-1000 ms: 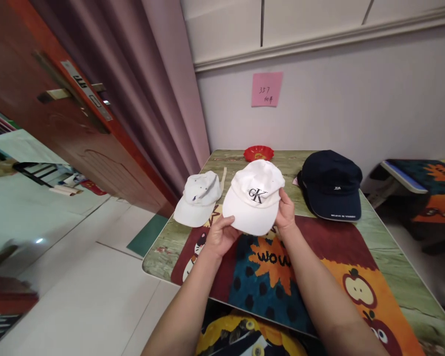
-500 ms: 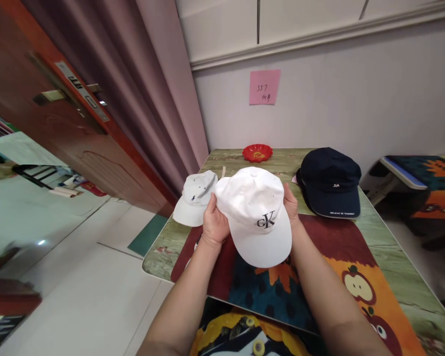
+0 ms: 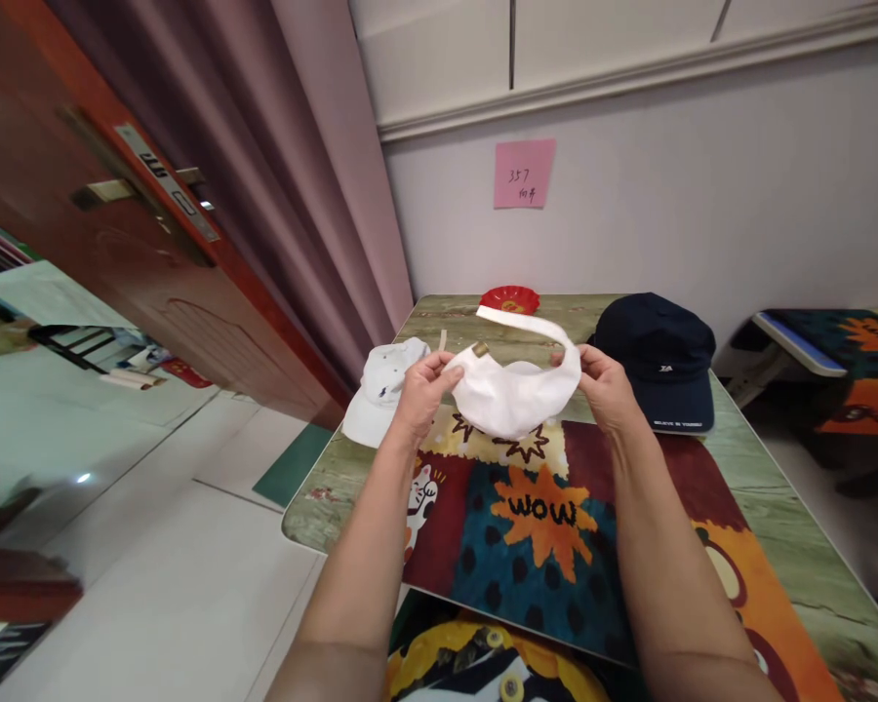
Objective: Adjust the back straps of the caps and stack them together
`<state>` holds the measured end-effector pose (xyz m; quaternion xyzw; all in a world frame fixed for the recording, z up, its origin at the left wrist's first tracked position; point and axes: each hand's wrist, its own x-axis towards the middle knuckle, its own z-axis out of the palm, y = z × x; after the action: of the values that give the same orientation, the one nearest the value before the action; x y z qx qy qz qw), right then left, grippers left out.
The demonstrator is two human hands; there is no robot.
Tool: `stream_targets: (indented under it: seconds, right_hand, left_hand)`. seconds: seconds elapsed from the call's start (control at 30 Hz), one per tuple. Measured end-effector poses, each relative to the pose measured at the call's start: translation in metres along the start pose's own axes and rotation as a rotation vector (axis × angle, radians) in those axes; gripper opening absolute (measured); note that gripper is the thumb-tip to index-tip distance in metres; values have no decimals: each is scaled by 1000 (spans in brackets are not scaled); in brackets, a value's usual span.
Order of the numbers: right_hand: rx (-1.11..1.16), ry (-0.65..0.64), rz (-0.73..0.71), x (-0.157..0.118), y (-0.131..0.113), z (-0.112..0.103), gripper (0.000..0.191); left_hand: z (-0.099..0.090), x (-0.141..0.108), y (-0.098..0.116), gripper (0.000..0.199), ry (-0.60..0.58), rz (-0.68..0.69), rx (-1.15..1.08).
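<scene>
Holding white cap (image 3: 516, 402), red dish (image 3: 510, 294) part-hidden, navy cap (image 3: 658, 366) possibly touched

There are three caps (image 3: 516, 402) (image 3: 391, 375) (image 3: 655, 336), one red dish (image 3: 501, 294), one pink note (image 3: 525, 174) and one door (image 3: 190, 302).

Looked from the head, forward and down across the near edge of the surface (image 3: 750, 478), facing the wall (image 3: 644, 195) beyond; sat near enough to set the hands (image 3: 425, 392) mid-frame, took in the door (image 3: 117, 253) at left, and served as sole view.
</scene>
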<state>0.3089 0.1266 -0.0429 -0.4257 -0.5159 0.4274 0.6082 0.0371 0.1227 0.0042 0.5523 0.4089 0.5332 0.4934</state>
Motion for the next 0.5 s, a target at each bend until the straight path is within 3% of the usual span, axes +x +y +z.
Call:
stream_targets:
  seconds: [0.1,0.2,0.4,0.5]
  right_hand:
    - [-106,-160,64,-3,-6,-11,21]
    - [-215,-326,80,-8,-18,-12,28]
    - [-463,-586,59,-19,-41,9,43]
    - [-600,-641,-18,-22,-43,18,31]
  left_hand:
    - [1,-10,-19,25,-17,-24,128]
    - [1,-19,-33,22,-36,-51,189]
    - [1,-22,-38,20,42,-54,214]
    - [3,-22,-38,18,49,-28,256]
